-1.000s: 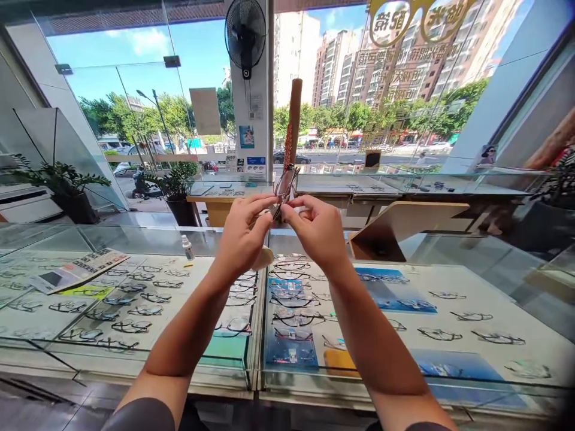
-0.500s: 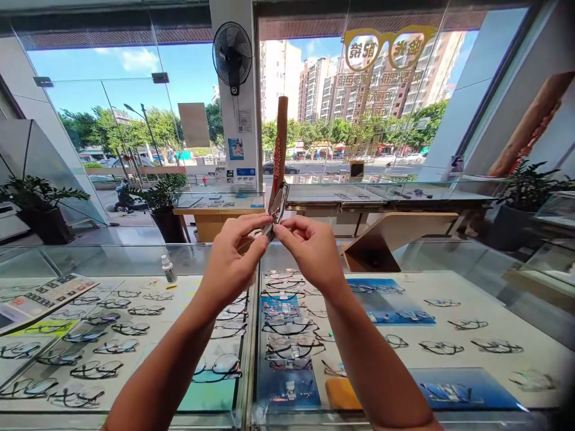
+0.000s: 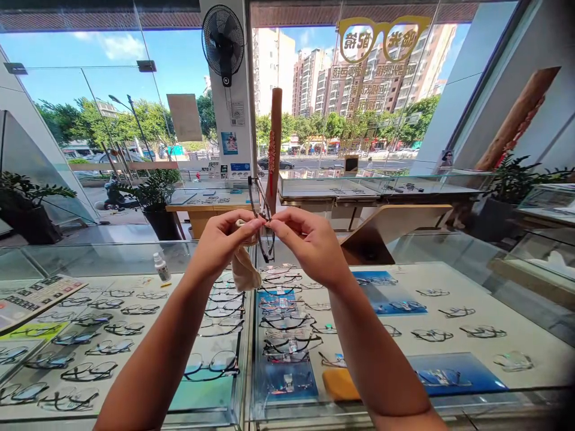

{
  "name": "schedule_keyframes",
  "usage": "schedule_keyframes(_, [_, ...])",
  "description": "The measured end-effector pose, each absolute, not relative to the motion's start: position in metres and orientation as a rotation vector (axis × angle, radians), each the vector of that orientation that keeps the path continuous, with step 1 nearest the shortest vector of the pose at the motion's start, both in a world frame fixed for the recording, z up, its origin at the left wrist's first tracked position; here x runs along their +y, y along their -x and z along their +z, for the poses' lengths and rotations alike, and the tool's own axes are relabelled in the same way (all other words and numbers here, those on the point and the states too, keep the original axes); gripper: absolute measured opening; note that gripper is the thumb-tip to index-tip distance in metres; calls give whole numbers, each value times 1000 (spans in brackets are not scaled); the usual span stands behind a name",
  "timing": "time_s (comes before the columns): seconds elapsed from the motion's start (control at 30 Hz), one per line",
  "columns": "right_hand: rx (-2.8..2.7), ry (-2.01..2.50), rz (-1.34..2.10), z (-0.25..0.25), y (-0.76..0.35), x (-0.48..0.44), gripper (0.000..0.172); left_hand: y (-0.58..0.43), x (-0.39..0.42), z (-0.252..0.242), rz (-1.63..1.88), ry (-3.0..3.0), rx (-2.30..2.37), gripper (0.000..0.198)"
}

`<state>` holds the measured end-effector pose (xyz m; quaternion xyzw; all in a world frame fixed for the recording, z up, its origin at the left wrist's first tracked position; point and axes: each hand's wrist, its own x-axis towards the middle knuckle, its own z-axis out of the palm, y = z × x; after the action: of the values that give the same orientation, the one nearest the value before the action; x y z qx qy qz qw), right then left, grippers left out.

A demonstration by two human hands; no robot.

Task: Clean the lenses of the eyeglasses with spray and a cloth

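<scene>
A pair of eyeglasses (image 3: 268,246) with thin dark rims is held up on its side between my two hands, above the glass counter. My left hand (image 3: 227,240) pinches it near the middle from the left, and a cream cloth (image 3: 245,272) hangs below that hand's fingers. From the other side, my right hand (image 3: 309,244) has thumb and fingertips closed on the glasses at about the same height. The fingertips cover the exact spot they grip.
The glass display counter (image 3: 251,335) below holds several rows of eyeglasses. On it at left stand a small white bottle (image 3: 162,267) and a printed board (image 3: 36,302). A mustard-yellow item (image 3: 340,384) lies near my right forearm. Beyond are a tilted wooden panel (image 3: 395,227) and more showcases.
The eyeglasses have been turned between my fingers, with one part now reaching below my hands. The cream cloth now hangs down under my left hand. The view has shifted slightly.
</scene>
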<state>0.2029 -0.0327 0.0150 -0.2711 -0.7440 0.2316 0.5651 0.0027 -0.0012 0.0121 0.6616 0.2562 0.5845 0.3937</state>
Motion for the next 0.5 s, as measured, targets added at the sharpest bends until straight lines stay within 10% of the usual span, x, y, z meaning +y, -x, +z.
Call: schedule_keyframes(0.5, [-1453,936,-152,21,-219,-43,24,3,4,8,1521,-1922,708,31])
